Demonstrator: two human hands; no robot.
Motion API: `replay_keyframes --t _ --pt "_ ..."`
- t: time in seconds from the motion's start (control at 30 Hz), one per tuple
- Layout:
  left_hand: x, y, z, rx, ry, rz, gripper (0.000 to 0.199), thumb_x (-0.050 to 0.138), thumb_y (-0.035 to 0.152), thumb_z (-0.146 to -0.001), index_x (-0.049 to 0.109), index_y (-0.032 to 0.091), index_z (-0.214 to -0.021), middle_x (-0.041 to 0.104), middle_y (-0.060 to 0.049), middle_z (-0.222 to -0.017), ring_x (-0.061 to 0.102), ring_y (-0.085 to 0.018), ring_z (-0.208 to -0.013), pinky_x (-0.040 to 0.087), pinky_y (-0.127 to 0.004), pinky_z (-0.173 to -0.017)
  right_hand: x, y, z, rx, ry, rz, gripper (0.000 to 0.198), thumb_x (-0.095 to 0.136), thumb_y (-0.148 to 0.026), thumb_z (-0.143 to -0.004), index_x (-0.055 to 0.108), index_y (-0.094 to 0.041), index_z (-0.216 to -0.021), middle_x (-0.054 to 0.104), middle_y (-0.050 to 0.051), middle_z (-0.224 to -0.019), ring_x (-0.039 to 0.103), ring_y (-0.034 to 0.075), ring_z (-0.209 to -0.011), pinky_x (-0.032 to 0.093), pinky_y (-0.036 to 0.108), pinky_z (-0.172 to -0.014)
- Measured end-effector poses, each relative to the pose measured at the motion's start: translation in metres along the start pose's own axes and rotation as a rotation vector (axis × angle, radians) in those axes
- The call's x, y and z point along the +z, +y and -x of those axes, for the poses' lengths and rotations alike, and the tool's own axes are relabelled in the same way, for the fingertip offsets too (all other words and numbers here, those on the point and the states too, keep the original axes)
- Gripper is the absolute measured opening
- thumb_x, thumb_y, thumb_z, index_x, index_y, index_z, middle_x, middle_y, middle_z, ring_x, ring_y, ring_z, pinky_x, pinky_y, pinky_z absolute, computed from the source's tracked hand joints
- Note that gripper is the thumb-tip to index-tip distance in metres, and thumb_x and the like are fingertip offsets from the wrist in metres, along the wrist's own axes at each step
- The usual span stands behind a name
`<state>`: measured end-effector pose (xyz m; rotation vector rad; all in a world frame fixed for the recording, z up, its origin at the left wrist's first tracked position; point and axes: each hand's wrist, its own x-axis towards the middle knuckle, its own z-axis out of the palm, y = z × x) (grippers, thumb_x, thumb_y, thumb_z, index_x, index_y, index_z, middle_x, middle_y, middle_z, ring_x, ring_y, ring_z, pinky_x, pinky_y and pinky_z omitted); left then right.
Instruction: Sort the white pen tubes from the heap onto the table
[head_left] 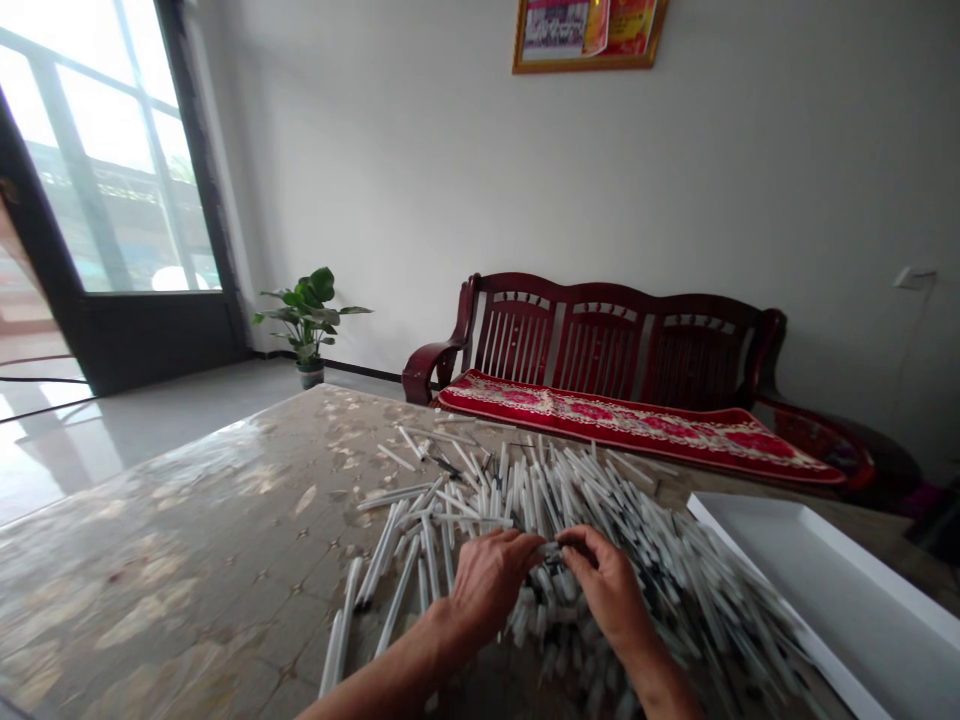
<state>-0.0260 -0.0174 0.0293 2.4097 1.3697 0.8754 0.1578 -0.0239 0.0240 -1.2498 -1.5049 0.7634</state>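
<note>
My left hand and my right hand meet over a heap of slim whitish tubes. Fingertips of both hands pinch a short translucent tube, held crosswise between them. Its ends are hidden in the fingers. Many tubes in the heap look see-through, and some have dark ends or dark parts. Several loose tubes lie to the left of my left hand. Below the hands, the nearer part of the pile is blurred, with short pale and dark pieces in it.
A shallow white box stands right of the heap. The patterned tablecloth stretches off to the left. Behind the table are a dark red wooden bench with a red runner, and a potted plant. A glass door is at left.
</note>
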Motion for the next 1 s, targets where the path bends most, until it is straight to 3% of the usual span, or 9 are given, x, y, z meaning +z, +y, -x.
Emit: replay_keyframes --t 0.07,0.2,0.3,0.4,0.47,0.6,0.83,1.0 --pt "0.001 0.0 0.0 0.001 0.014 0.004 0.027 0.049 0.039 -0.095 0.072 0.029 -0.104 0.072 -0.005 -0.082 0.064 -0.019 -0.075 0.04 -0.026 -0.067 0.0 0.001 0.0 0.017 0.006 0.013 0.042 0.057 -0.057 -0.083 0.068 -0.018 -0.095 0.07 0.005 -0.085 0.063 0.021 -0.079 0.049 0.028 -0.071" --pt "0.003 -0.001 0.001 -0.009 0.015 0.026 0.028 0.05 0.041 -0.094 0.073 0.028 -0.101 0.072 -0.006 -0.08 0.063 -0.019 -0.074 0.04 -0.025 -0.067 0.0 0.003 0.0 0.032 0.002 0.12 0.044 0.053 -0.059 -0.084 0.067 -0.018 -0.076 0.06 0.0 -0.06 0.056 0.017 -0.06 0.043 0.025 -0.057" --pt "0.004 -0.001 0.001 -0.007 0.02 0.054 0.027 0.05 0.041 -0.093 0.073 0.028 -0.1 0.072 -0.006 -0.081 0.064 -0.019 -0.075 0.04 -0.025 -0.068 0.0 0.003 -0.001 -0.007 -0.003 0.065 0.035 0.061 -0.053 -0.081 0.07 -0.018 -0.083 0.068 0.002 -0.072 0.06 0.019 -0.07 0.047 0.026 -0.067" --pt "0.004 -0.002 0.001 -0.003 0.022 0.048 0.025 0.051 0.039 -0.093 0.073 0.028 -0.098 0.073 -0.006 -0.083 0.064 -0.019 -0.076 0.04 -0.026 -0.068 -0.001 0.002 -0.001 0.01 -0.011 -0.028 0.041 0.061 -0.054 -0.081 0.069 -0.018 -0.099 0.071 0.006 -0.091 0.064 0.021 -0.084 0.049 0.028 -0.075" --pt "0.004 -0.002 0.001 0.004 0.017 0.035 0.025 0.05 0.038 -0.094 0.073 0.028 -0.097 0.073 -0.006 -0.083 0.064 -0.02 -0.076 0.04 -0.026 -0.068 0.0 0.003 0.0 0.04 -0.005 -0.004 0.045 0.055 -0.059 -0.084 0.069 -0.018 -0.097 0.069 0.004 -0.082 0.063 0.02 -0.078 0.048 0.026 -0.068" --pt "0.006 -0.002 0.002 -0.018 0.02 0.06 0.021 0.054 0.035 -0.091 0.069 0.028 -0.104 0.073 -0.005 -0.084 0.064 -0.02 -0.077 0.04 -0.025 -0.069 0.001 0.003 0.0 0.03 -0.001 0.139 0.047 0.054 -0.062 -0.083 0.068 -0.018 -0.073 0.056 -0.002 -0.055 0.051 0.015 -0.056 0.039 0.024 -0.053" --pt "0.007 0.001 0.001 -0.092 -0.04 0.075 0.014 0.052 0.033 -0.091 0.065 0.028 -0.091 0.068 0.001 -0.074 0.059 -0.015 -0.065 0.032 -0.022 -0.059 -0.003 0.002 -0.003 0.015 0.015 0.052 0.04 0.06 -0.057 -0.078 0.072 -0.019 -0.078 0.065 0.002 -0.064 0.057 0.018 -0.062 0.045 0.024 -0.057" --pt "-0.002 -0.003 -0.003 -0.245 -0.084 0.11 0.026 0.044 0.034 -0.095 0.063 0.026 -0.078 0.062 0.002 -0.064 0.057 -0.014 -0.06 0.028 -0.023 -0.055 -0.013 0.004 -0.007 0.09 0.02 -0.021 0.036 0.064 -0.051 -0.073 0.073 -0.019 -0.086 0.069 0.003 -0.073 0.059 0.018 -0.063 0.049 0.026 -0.057"
